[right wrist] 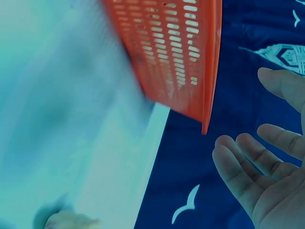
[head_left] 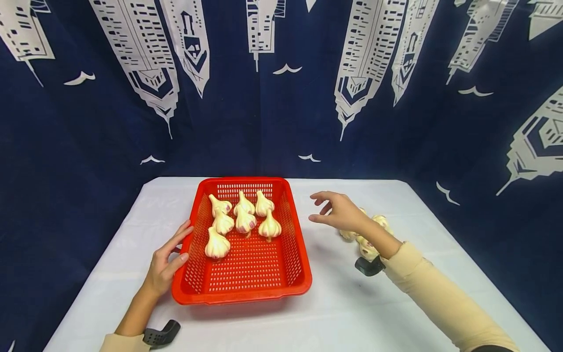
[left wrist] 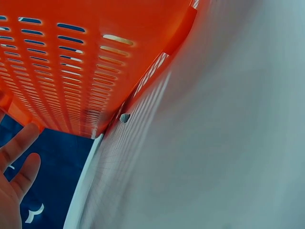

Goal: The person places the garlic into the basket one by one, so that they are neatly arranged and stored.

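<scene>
1 forearm (head_left: 433, 289) (the right) partly hides garlic bulbs (head_left: 366, 248).

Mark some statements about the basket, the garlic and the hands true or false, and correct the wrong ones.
1. The left hand touches the basket. True.
2. The right hand grips a garlic bulb. False: the right hand is empty.
3. Several garlic bulbs lie in the basket. True.
4. No garlic lies outside the basket. False: other bulbs lie on the white table, right of the basket.
5. The basket is upside down. False: its open side faces up.
</scene>
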Available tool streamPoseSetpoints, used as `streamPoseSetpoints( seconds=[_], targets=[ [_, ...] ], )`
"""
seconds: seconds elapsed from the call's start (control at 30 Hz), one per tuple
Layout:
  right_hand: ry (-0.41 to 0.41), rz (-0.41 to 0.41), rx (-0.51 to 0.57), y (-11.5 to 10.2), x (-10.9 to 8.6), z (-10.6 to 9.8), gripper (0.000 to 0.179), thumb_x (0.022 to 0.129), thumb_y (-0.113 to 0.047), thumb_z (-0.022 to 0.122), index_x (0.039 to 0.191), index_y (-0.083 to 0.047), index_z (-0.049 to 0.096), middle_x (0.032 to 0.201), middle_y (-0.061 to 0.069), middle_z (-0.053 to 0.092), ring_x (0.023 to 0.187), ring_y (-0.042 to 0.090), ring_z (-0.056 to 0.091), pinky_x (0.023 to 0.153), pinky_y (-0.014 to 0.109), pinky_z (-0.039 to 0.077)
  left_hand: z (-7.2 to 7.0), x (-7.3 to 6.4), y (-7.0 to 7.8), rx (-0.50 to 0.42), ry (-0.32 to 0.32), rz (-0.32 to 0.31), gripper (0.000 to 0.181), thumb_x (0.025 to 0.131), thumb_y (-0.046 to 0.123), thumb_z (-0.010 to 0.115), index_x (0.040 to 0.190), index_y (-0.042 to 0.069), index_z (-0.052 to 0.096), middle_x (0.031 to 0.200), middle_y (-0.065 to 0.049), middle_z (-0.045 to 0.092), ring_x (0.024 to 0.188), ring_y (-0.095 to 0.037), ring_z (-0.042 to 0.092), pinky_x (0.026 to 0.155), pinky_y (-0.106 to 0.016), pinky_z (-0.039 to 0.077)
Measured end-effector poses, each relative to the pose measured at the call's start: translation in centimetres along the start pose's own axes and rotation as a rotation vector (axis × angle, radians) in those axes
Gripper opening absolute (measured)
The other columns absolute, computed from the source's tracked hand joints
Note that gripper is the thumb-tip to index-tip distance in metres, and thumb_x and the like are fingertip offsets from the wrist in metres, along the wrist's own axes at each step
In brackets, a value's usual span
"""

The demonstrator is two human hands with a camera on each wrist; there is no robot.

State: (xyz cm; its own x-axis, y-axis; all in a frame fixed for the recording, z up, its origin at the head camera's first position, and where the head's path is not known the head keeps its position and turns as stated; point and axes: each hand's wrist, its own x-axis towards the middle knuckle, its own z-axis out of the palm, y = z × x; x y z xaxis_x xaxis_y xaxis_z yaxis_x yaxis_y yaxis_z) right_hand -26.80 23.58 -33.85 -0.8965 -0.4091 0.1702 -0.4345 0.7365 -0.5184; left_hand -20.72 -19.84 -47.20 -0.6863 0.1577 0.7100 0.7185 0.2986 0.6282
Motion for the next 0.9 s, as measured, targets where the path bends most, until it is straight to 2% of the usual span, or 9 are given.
streamPoseSetpoints(
  seconds=[0.43,0.73,0.9],
  targets=[
    [0.065,0.09,-0.016,3.2,-2.0,-1.9,0.057,0.082,-0.024,0.081,0.129,-0.001,0.06,0.111,0.015,0.066,0.088,0.024,0.066,0.074,0.037,0.055,-0.2,0.2,0.1,-0.007,-0.029,-0.017,0.056,0.082,-0.001,0.052,0.138,-0.003,0.054,0.149,-0.02,0.044,0.11,-0.005,0.056,0.081,-0.02,0.042],
    [0.063,0.136,-0.044,5.8,-3.7,-2.4,0.057,0.084,-0.027,0.079,0.129,0.002,0.059,0.112,0.02,0.065,0.093,0.029,0.066,0.075,0.039,0.056,0.0,-0.1,0.0,0.003,-0.019,-0.025,0.055,0.081,0.0,0.052,0.136,-0.005,0.055,0.149,-0.02,0.045,0.114,-0.005,0.055,0.081,-0.021,0.042],
    [0.064,0.151,-0.072,7.1,-5.3,-2.5,0.056,0.085,-0.026,0.077,0.127,0.005,0.059,0.112,0.025,0.065,0.089,0.03,0.067,0.073,0.04,0.056,-0.1,-0.1,0.0,0.014,-0.02,0.005,0.055,0.081,-0.002,0.052,0.136,-0.006,0.055,0.149,-0.019,0.045,0.115,-0.003,0.054,0.081,-0.02,0.042]
  ],
)
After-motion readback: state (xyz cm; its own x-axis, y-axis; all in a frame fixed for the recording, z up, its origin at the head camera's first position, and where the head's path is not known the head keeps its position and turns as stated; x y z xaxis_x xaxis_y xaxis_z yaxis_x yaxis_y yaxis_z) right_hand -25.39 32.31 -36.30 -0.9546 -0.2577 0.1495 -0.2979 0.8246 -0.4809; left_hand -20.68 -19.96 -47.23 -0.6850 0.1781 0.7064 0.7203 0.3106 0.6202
